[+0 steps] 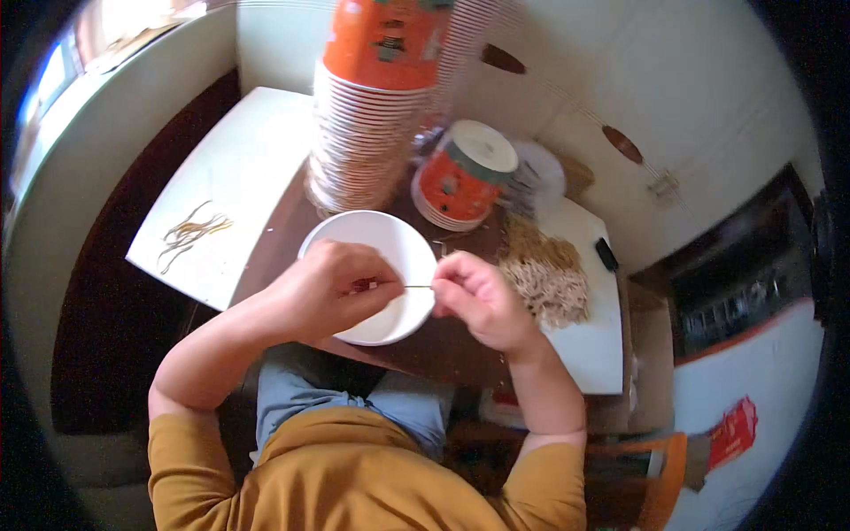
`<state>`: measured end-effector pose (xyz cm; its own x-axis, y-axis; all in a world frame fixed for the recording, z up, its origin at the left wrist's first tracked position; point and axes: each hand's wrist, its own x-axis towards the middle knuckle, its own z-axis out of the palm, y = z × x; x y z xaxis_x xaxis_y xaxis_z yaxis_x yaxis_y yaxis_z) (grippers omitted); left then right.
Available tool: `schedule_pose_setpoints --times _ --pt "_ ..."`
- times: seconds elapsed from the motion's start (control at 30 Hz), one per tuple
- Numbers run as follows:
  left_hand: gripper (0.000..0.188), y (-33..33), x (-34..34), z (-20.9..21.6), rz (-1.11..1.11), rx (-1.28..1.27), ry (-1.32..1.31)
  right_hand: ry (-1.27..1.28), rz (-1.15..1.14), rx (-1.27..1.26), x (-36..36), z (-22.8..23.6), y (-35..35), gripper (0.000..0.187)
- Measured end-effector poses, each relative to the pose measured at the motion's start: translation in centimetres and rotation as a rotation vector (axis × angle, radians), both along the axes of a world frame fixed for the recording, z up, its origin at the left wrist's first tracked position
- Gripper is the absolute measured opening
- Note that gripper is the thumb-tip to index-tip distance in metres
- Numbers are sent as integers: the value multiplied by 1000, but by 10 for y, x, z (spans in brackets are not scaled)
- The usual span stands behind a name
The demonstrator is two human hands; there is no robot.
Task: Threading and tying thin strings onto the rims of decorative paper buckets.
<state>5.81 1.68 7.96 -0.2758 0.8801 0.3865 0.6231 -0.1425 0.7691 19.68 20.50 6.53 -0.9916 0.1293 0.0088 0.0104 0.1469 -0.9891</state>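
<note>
1. Dark-brown table; pale wall beyond.
2. Far: tall stack of nested orange-and-white tubs.
3. Near: the person's left hand and right hand, slightly apart, pinch a thin yellowish strand over a round white bowl.

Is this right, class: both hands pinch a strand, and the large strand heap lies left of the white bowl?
Wrong side: the head view shows the large strand heap right of the white bowl. The left hand and right hand pinch a strand.
</note>
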Motion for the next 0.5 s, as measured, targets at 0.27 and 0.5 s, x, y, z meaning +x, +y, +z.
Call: schedule_pose_setpoints --times 0.27,0.5 --pt "10 -23 26 16 88 -1 188 -18 255 -465 5 3 -52 47" --pt "9 -46 35 7 39 87 321 247 102 347 15 16 -63 14"
